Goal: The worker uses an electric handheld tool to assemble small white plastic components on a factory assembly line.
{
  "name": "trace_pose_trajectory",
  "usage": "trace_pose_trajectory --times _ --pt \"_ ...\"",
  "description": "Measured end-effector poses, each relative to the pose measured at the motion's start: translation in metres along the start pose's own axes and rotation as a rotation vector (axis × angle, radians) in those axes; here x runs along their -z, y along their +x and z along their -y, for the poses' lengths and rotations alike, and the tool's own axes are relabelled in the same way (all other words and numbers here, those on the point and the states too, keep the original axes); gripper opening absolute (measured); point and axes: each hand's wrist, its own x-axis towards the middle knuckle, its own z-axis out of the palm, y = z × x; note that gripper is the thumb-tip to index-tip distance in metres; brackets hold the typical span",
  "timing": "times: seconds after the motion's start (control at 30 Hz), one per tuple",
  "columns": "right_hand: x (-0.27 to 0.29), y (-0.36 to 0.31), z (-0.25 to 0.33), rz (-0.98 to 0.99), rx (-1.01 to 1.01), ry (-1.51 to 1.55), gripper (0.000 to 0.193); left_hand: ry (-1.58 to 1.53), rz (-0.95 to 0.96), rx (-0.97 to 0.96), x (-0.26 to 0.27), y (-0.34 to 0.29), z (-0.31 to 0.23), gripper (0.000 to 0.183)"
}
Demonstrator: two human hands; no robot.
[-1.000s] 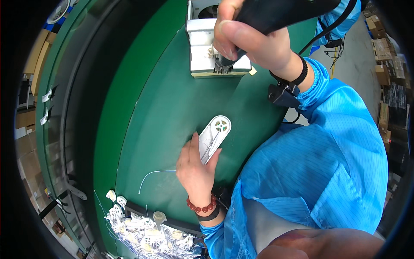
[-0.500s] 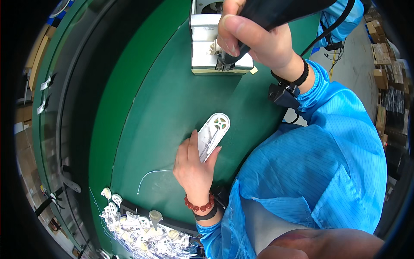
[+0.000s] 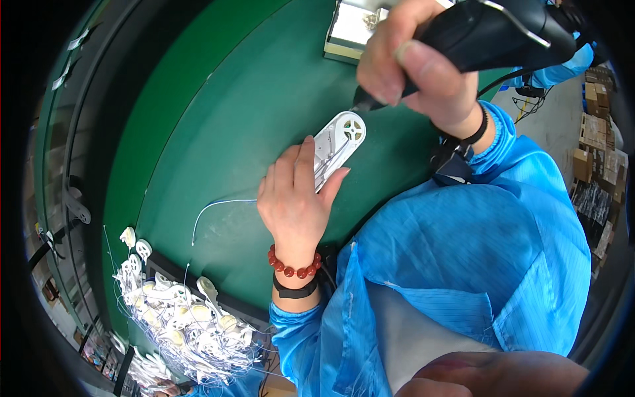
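Observation:
My left hand (image 3: 294,195) grips a long white plastic housing (image 3: 335,137) on the green tabletop, fingers along one side and thumb on the other. At the housing's far rounded end sits a spoked wheel (image 3: 352,130). A thin pale cord (image 3: 218,204) trails on the table to the left of this hand. In my right hand (image 3: 426,79) is a black electric screwdriver (image 3: 486,36), fingers wrapped round its body. Its dark tip (image 3: 362,100) points down just beyond the wheel end. Whether a screw is on the tip, or the tip touches the housing, I cannot tell.
A white-lined open box (image 3: 347,30) with small metal pieces stands at the far edge of view. At the near left, a heap of white plastic parts with tangled cords (image 3: 188,324) lies by a black-edged tray. A dark rail (image 3: 79,152) runs along the left.
My right hand has drawn the screwdriver back from the white-lined box to the housing's wheel end. My left hand still holds the housing. The whole view has shifted.

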Motion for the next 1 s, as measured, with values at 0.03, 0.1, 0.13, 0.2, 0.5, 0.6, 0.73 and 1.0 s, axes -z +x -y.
trace_pose_trajectory --times 0.03,0.1,0.13,0.2,0.5,0.6,0.73,1.0 --pt "-0.007 -0.003 -0.002 0.005 -0.046 0.067 0.013 -0.003 -0.009 -0.008 0.000 0.000 0.001 0.061" --pt "-0.007 -0.004 -0.008 0.060 -0.085 0.042 0.013 -0.005 -0.010 -0.009 0.001 -0.001 0.001 0.061" --pt "-0.007 -0.004 -0.010 0.114 -0.127 0.021 0.014 -0.006 -0.007 -0.008 0.001 -0.001 0.001 0.060" --pt "-0.011 -0.005 -0.009 0.099 -0.139 0.047 0.015 -0.010 -0.007 -0.005 0.002 -0.001 0.001 0.060" --pt "-0.015 -0.002 -0.023 0.152 -0.010 -0.023 0.013 -0.044 0.034 0.041 0.008 0.000 -0.004 0.060" --pt "-0.014 -0.004 -0.025 0.156 0.007 -0.041 0.013 -0.046 0.032 0.037 0.007 -0.001 -0.004 0.060" --pt "-0.015 -0.003 -0.029 0.140 -0.010 -0.031 0.014 -0.053 0.044 0.049 0.007 -0.001 -0.002 0.058" --pt "-0.018 -0.003 -0.030 0.145 -0.016 0.001 0.014 0.071 0.134 -0.023 0.014 0.000 -0.005 0.048"
